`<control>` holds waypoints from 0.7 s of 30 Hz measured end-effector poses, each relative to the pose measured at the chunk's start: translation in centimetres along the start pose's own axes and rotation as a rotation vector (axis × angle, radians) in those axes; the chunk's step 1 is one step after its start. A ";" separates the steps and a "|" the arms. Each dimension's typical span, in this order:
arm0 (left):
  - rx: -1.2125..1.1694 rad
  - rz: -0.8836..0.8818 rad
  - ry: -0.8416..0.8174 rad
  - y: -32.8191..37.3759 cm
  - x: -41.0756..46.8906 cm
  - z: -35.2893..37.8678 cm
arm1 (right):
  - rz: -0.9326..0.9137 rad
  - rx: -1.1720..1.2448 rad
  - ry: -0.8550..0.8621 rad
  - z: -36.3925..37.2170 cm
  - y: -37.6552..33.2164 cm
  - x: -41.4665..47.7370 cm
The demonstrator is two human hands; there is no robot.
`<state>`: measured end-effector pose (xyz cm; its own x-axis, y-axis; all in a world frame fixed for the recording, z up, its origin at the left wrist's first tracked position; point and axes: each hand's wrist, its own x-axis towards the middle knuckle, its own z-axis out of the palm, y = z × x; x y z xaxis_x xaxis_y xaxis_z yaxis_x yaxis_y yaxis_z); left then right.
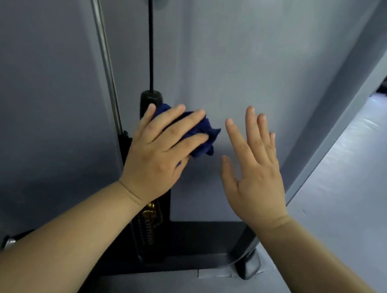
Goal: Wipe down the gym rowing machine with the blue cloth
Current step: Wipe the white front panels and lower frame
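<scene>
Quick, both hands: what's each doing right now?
Left hand: open, flat fingers pressing the blue cloth against the grey panel.
Right hand: open, holding nothing.

1. The grey panel (261, 48) offers a broad bare face toward the top and right.
2. Left of it, a black cable (152, 47) and a chrome rod (103, 50) stand upright with a narrow gap between them.
3. The left hand (159, 148), flat on the blue cloth (201, 134), and the right hand (254, 165) leave a slim gap.
4. Below, the black base (193, 240) and its foot (248, 266) block passage; the floor (347, 194) at right lies open.
</scene>
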<state>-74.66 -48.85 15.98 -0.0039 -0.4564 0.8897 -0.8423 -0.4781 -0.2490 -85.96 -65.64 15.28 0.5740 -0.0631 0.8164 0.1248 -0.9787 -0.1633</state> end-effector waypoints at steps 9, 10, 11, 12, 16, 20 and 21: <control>-0.011 0.252 -0.293 -0.6 -4.9 -1.3 | -0.010 0.000 -0.009 1.0 -1.6 0.0; 0.004 0.274 -0.292 -1.5 -4.8 -2.7 | -0.033 0.017 -0.007 1.2 -2.5 0.2; 0.031 0.287 -0.284 -2.7 -4.7 -4.2 | -0.063 0.032 -0.004 1.5 -3.4 0.5; 0.068 0.293 -0.270 -4.0 -4.7 -5.7 | -0.095 0.042 0.000 1.9 -4.3 0.8; 0.255 0.300 -0.295 -10.2 -5.6 -9.1 | -0.200 0.032 0.004 3.8 -8.0 2.7; 0.294 0.448 -0.453 -11.0 -10.5 -8.3 | -0.264 -0.017 -0.028 5.3 -9.9 4.1; 0.275 0.483 -0.502 -10.8 -11.5 -8.2 | -0.296 -0.041 -0.042 5.5 -10.1 4.3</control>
<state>-69.93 -32.27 11.57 -0.0371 -0.9195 0.3914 -0.6436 -0.2776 -0.7132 -80.29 -54.97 17.42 0.5506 0.2337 0.8014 0.2592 -0.9604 0.1020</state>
